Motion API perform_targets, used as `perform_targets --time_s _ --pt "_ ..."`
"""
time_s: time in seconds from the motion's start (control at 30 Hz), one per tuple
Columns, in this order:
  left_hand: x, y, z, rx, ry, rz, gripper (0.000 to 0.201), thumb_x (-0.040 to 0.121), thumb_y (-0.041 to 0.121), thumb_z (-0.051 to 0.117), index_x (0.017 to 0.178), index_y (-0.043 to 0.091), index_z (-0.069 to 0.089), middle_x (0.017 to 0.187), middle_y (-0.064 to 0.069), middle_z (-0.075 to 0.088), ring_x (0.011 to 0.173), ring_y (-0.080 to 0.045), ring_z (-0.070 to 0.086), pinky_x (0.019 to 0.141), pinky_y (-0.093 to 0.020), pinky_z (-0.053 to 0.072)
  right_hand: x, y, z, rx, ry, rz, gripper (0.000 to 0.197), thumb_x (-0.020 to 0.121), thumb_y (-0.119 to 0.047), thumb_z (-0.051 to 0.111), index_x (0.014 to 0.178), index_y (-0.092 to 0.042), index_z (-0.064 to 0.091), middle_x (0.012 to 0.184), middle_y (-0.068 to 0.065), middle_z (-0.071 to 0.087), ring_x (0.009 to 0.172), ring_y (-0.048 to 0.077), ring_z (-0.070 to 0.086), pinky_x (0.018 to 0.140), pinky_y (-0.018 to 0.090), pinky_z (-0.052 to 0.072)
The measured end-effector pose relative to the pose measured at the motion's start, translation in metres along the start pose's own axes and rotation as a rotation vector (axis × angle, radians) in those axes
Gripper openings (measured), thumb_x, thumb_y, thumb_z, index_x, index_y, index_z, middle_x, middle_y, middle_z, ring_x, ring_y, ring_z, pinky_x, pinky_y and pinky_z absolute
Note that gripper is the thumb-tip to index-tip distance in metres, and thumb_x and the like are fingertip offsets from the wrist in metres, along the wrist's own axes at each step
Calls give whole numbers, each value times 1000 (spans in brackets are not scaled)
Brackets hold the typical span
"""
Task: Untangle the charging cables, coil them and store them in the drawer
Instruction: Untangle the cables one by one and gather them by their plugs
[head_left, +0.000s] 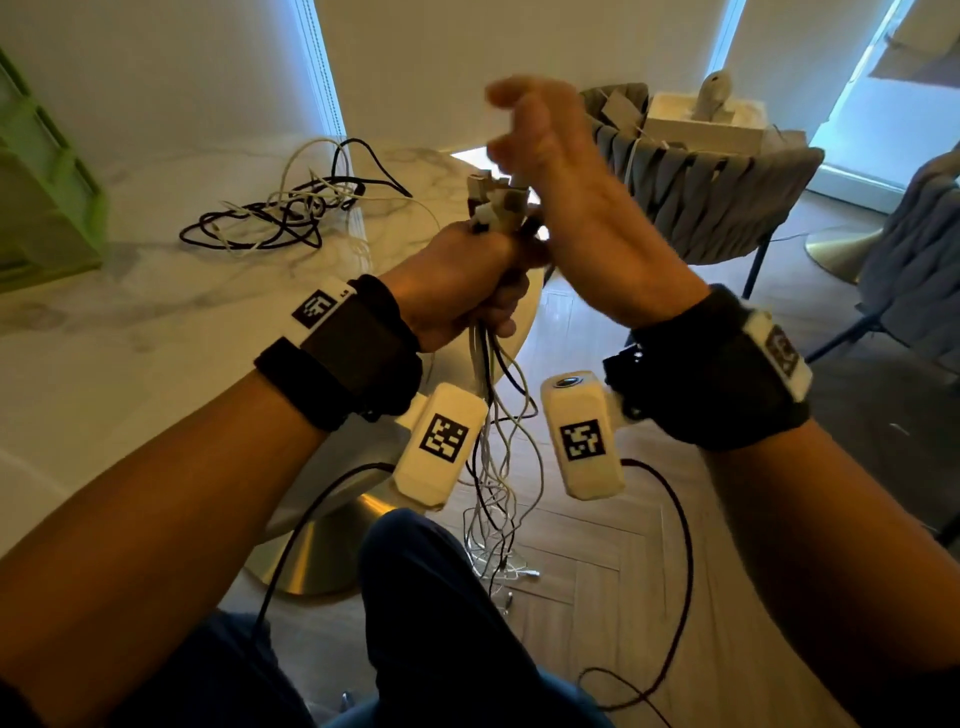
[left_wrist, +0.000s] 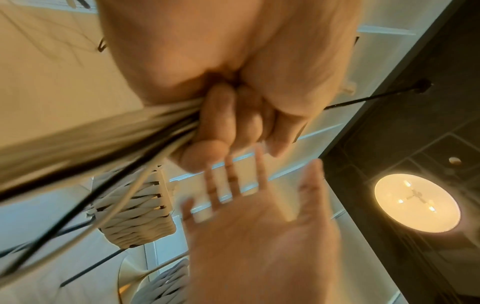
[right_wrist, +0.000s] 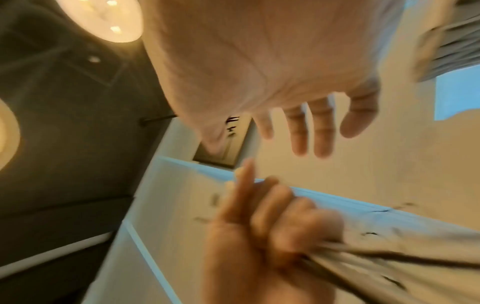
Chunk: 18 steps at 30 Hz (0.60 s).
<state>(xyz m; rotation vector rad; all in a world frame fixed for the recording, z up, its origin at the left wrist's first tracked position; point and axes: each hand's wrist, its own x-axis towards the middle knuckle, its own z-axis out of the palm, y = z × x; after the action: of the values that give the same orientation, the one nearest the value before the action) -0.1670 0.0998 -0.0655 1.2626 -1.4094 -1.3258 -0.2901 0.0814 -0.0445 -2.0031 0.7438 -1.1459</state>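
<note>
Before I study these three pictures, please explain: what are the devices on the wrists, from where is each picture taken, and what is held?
No machine: a person works with two bare hands. The big picture comes from a camera on the head. The other two come from the white left wrist camera and right wrist camera, which look along the hands and are blurred. The left hand grips a bundle of cables, plugs upward, ends hanging to the floor. The right hand is open beside it, holding nothing. On the marble table lie a tangle of black and white cables and a green rack.
</note>
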Motion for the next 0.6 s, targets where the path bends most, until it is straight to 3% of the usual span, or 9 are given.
perform_targets --time_s 0.07,0.13,0.2,0.3,0.4,0.47,0.5,0.6 --pt "-1 6 -1 -88 -16 33 32 99 19 48 67 15 45 44 9 23 38 -9 20 46 -25 29 -10 16 -12 239 89 167 39 100 -49 29 131 -30 42 121 -3 56 104 5 58 86 27 47" --pt "-2 10 -1 -180 -20 61 34 100 24 47 68 15 39 43 9 19 37 -9 17 43 -24 27 -30 40 -9 241 -38 368 37 86 -59 42 113 -38 55 114 -3 61 96 15 60 85 36 44" --pt "-2 13 5 -279 -36 69 45 100 25 46 60 20 26 42 7 16 36 -10 14 41 -22 28 -50 62 4 203 -313 521 32 79 -54 56 99 -32 64 99 -3 65 83 16 58 78 34 42" --pt "0 20 15 -329 -90 71 53 100 27 45 53 22 22 41 7 16 34 -10 14 39 -22 28 -71 87 27 -4 -657 582 21 88 -34 65 84 -14 65 68 -10 62 57 3 48 60 21 37" --pt "-1 25 18 -393 -148 80 57 101 28 44 47 23 26 40 8 18 34 -8 16 40 -22 29 -82 122 41 -157 -737 713 32 92 -33 60 97 -2 64 80 1 63 57 7 48 57 22 42" --pt "-2 23 18 -452 -173 57 57 99 30 45 47 23 24 39 8 17 34 -9 14 40 -22 28 -81 148 40 -93 -593 858 26 96 -26 55 95 -1 61 77 5 63 58 13 52 60 28 49" --pt "-3 21 18 -465 -176 42 57 99 30 45 47 23 23 38 8 17 33 -9 14 41 -23 28 -79 158 37 -114 -419 857 22 97 -22 51 92 -3 60 77 6 63 59 17 55 62 31 51" --pt "-6 11 13 -485 -161 3 58 99 27 45 45 23 22 36 7 17 33 -10 13 42 -23 30 -65 183 16 -535 258 522 22 99 -10 42 87 -2 58 87 17 61 73 24 52 66 31 38"
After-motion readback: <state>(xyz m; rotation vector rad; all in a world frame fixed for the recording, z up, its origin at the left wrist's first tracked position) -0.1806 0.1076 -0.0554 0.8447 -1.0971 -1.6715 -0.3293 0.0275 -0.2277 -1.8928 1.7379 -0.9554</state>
